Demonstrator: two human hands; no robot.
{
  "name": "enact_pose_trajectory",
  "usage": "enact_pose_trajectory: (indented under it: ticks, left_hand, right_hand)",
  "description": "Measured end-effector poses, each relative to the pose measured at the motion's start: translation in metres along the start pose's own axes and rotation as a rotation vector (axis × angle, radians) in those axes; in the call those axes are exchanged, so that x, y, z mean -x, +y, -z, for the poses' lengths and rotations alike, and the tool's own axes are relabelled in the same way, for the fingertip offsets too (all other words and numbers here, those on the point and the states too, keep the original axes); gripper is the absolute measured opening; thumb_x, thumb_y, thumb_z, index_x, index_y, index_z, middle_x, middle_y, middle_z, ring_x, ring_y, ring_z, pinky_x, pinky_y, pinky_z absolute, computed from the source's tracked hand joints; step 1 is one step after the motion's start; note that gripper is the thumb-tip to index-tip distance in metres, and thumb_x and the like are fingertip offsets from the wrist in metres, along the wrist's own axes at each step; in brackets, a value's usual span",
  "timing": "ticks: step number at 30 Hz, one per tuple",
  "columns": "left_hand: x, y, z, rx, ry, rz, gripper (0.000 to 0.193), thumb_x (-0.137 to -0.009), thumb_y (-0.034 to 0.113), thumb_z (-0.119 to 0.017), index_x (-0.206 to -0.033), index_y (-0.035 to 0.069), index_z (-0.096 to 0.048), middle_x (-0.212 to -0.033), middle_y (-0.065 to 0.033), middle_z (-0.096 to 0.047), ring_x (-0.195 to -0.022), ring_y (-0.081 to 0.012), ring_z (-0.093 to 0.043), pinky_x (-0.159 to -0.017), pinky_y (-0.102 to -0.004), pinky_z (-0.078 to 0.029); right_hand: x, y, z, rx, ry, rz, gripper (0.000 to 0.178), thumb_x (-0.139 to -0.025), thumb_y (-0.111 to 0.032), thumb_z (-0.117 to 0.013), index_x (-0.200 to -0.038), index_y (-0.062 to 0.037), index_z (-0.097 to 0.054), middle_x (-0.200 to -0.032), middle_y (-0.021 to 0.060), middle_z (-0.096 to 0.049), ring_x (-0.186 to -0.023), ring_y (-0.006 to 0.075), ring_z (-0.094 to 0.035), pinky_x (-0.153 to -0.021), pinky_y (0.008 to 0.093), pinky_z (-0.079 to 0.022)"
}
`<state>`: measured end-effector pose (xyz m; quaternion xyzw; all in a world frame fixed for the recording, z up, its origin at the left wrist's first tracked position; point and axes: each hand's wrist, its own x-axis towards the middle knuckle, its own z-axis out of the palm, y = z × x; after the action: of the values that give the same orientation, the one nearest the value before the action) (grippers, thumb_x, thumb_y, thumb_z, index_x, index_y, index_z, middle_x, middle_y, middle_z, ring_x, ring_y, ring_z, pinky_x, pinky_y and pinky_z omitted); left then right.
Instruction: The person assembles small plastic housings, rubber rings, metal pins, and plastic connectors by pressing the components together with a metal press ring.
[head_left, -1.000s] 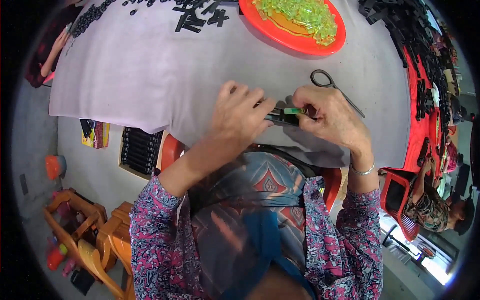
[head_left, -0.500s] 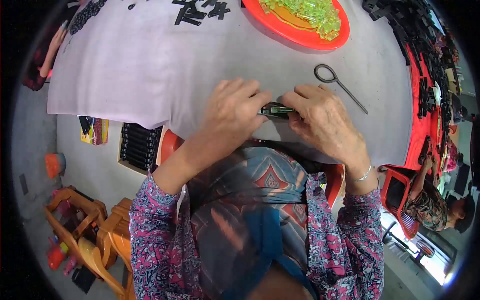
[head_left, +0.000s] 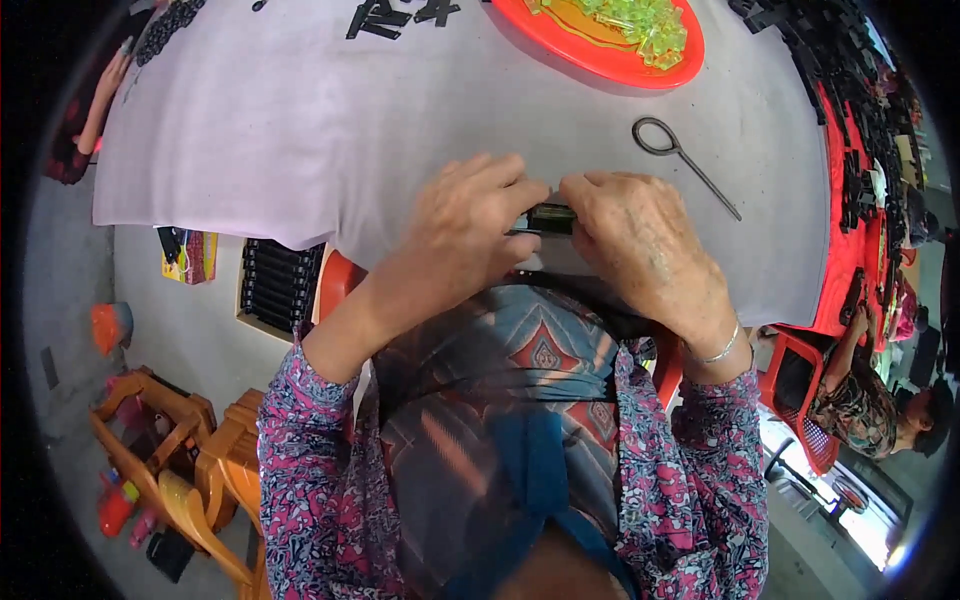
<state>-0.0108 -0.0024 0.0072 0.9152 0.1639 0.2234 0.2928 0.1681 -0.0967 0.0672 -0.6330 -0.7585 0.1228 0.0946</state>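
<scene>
Between my two hands, above the table's near edge, is a small black piece with a clear yellow-green part (head_left: 552, 214). My left hand (head_left: 468, 215) pinches its left end, thumb and fingers closed. The right end sits in the closed fingers of my right hand (head_left: 640, 235), which cover much of it. To the right of my hands a metal rod with a ring handle (head_left: 688, 168) lies on the grey tablecloth. Farther off stands a red plate (head_left: 640, 82) heaped with clear yellow-green pieces (head_left: 640, 28).
Black strips (head_left: 385, 18) lie at the far side of the grey cloth (head_left: 270, 130). A box of black parts (head_left: 278, 285) is below the table on the left, near wooden stools (head_left: 165, 440). Two other people are at the sides: an arm (head_left: 100, 110) at left, a seated person (head_left: 865, 405) at right.
The held piece has turned a little between my fingers, its green part now facing up less brightly. My right fingers have shifted slightly left. The plate and strips sit slightly higher in view.
</scene>
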Motion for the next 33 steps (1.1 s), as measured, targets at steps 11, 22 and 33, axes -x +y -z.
enact_pose_trajectory:
  ticks: [11,22,33]
  left_hand:
    - [-0.003,0.000,0.002,0.037,0.010,-0.011,0.036,-0.070,0.012,-0.079,-0.101,0.002,-0.064,-0.094,-0.0125,-0.057,-0.091,-0.0335,-0.057,-0.078,-0.0417,-0.046]
    - [-0.021,-0.019,0.000,0.274,-0.177,0.075,0.023,-0.087,0.021,-0.064,-0.096,-0.001,-0.065,-0.088,-0.0155,-0.058,-0.087,-0.0374,-0.057,-0.076,-0.0441,-0.046]
    - [-0.028,-0.012,0.001,0.133,-0.214,0.106,0.022,-0.085,0.020,-0.062,-0.095,0.002,-0.070,-0.087,-0.0142,-0.060,-0.089,-0.0364,-0.059,-0.079,-0.0446,-0.045]
  right_hand:
    - [-0.005,0.001,-0.001,-0.062,-0.011,-0.010,0.018,-0.079,-0.015,-0.069,-0.086,-0.0006,-0.059,-0.080,0.0182,-0.064,-0.080,0.0401,-0.064,-0.069,0.0485,-0.049]
    - [-0.005,0.009,-0.004,-0.194,-0.016,-0.076,0.013,-0.074,-0.002,-0.067,-0.085,-0.0001,-0.061,-0.076,0.0190,-0.063,-0.075,0.0411,-0.062,-0.065,0.0473,-0.049]
    - [0.000,0.025,-0.009,-0.485,0.062,-0.177,0.008,-0.080,-0.001,-0.068,-0.085,0.0000,-0.062,-0.063,0.0104,-0.060,-0.053,0.0180,-0.055,-0.052,0.0318,-0.044]
